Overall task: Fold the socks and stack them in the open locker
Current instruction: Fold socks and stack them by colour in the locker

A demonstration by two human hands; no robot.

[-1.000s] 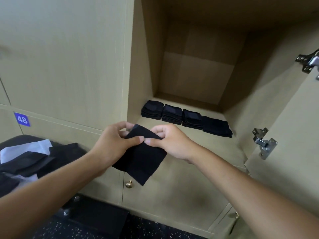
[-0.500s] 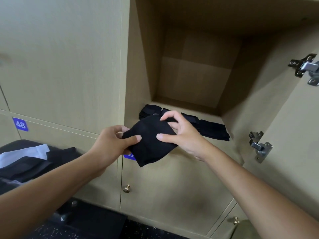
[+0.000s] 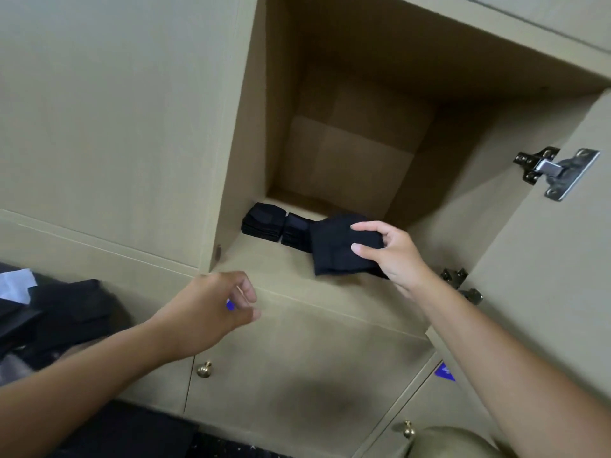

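Observation:
My right hand point(image 3: 393, 251) grips a folded black sock point(image 3: 337, 247) and holds it inside the open locker point(image 3: 284, 259), over the right part of the row of sock stacks. Two stacks of folded black socks point(image 3: 264, 221) show to its left on the locker floor; the other stacks are hidden behind the held sock. My left hand point(image 3: 211, 309) hangs below the locker's front edge with loosely curled fingers and holds nothing. A pile of unfolded dark socks point(image 3: 62, 319) lies at the far left.
The locker door point(image 3: 562, 276) stands open at the right, with two metal hinges point(image 3: 555, 171) on its inner side. Closed locker doors with brass knobs point(image 3: 204, 370) sit below. White paper point(image 3: 15, 285) lies among the dark pile at the left.
My left hand has let go of the sock and dropped below the locker edge. My right hand has carried the folded sock rightward and into the locker.

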